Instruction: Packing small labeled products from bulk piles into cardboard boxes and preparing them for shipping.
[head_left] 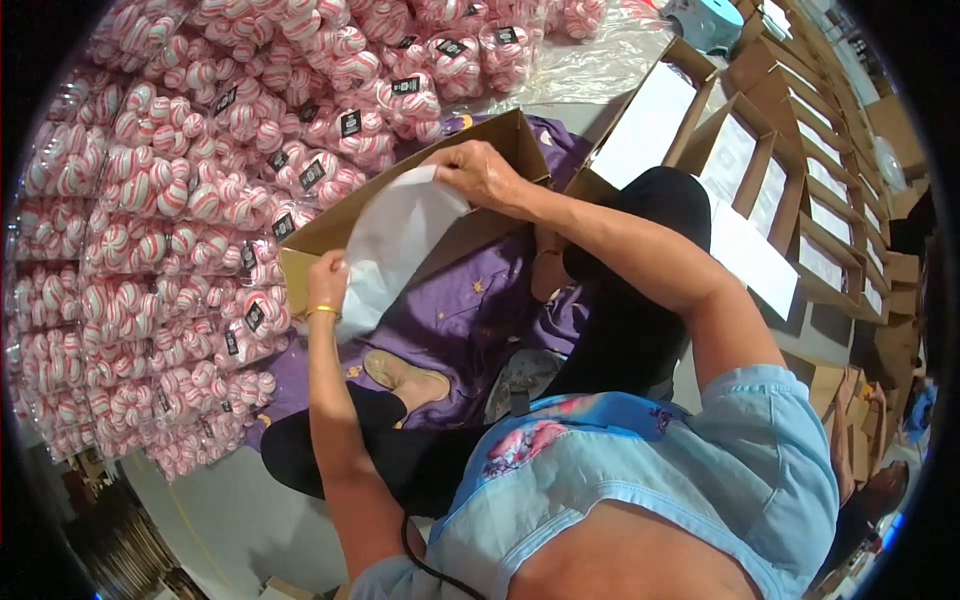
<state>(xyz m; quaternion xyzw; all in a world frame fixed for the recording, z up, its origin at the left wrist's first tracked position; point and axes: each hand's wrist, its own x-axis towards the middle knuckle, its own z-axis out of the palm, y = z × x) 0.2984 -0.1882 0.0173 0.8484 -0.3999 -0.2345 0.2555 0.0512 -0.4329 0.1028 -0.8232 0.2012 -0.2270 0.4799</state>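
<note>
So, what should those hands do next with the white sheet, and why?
Probably lower the white sheet into the open box: the left hand and right hand grip it at the box, and the boxes to the right show white lining inside.

Wearer's hands (pixel 486 180), two; white sheet (pixel 398 228), one; purple cloth (pixel 478 310), one; striped-ball packs (pixel 152 165), dozens.

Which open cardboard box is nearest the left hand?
The cardboard box straight ahead, overlapped by the white sheet and surrounded by purple cloth; other open boxes stand rightward.
</note>
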